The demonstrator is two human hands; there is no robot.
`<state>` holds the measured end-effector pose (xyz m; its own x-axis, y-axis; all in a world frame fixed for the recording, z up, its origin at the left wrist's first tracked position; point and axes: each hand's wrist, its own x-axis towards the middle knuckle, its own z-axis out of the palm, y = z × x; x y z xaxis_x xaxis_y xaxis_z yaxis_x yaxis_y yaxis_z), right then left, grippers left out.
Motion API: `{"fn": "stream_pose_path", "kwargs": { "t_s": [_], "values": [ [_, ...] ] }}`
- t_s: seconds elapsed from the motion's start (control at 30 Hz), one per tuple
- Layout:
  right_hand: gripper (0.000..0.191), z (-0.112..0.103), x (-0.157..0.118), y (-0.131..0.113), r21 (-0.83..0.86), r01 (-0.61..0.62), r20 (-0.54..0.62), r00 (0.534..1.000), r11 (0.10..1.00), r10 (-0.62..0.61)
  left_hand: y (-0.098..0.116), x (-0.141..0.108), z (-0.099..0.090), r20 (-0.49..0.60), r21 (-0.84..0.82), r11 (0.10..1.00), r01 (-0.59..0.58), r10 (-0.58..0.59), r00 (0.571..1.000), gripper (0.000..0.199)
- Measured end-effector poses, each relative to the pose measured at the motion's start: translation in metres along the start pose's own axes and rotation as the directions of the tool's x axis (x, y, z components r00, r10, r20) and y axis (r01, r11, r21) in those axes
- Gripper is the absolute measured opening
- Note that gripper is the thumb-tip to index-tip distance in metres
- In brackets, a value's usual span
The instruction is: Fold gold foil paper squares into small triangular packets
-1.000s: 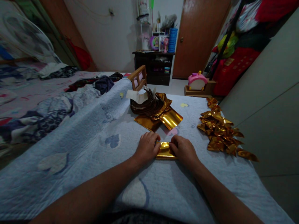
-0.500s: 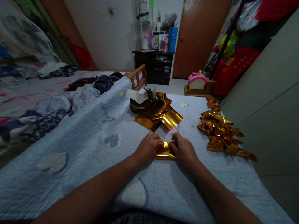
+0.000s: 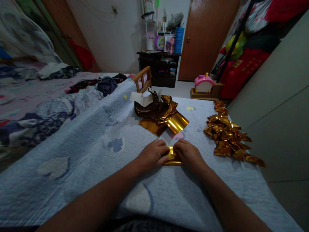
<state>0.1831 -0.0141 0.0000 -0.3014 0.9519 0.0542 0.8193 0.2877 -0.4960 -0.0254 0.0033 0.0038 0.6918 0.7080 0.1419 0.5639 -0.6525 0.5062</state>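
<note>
I have a piece of gold foil paper (image 3: 173,157) between my hands, its visible face shiny and mirror-like, with a bright glint near the far edge. It is folded into a low, narrow band, wider from side to side than it is deep. It lies flat on the pale blue quilted cover (image 3: 169,190), its near edge almost straight; my fingers hide both its ends.
</note>
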Motion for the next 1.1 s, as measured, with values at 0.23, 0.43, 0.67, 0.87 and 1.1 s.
{"fn": "stream_pose_path", "kwargs": {
  "t_s": [0.23,0.43,0.67,0.87,1.1],
  "values": [
    [0.014,-0.007,-0.007,-0.014,-0.045,-0.001,0.03,1.0,0.999,0.002,0.0,-0.002,0.004,0.048,0.083,0.996,0.034,-0.038,0.998,0.025],
    [0.014,-0.003,-0.015,-0.025,-0.21,0.026,0.009,1.0,0.977,-0.025,0.001,-0.004,0.0,0.098,0.077,0.997,0.028,-0.036,0.995,0.036],
    [0.026,0.002,-0.019,-0.032,-0.258,0.012,-0.032,0.999,0.966,-0.021,-0.001,-0.005,-0.003,0.125,0.044,0.999,0.007,-0.013,0.992,0.038],
    [0.029,0.001,-0.021,-0.032,-0.266,0.012,-0.04,0.999,0.964,-0.024,-0.002,-0.002,-0.005,0.154,0.033,0.999,0.014,-0.019,0.988,0.046],
    [0.04,-0.002,-0.021,-0.022,-0.273,-0.003,-0.047,0.999,0.962,-0.01,-0.008,-0.003,-0.003,0.119,0.005,0.999,-0.036,0.035,0.992,0.051]
  ]
}}
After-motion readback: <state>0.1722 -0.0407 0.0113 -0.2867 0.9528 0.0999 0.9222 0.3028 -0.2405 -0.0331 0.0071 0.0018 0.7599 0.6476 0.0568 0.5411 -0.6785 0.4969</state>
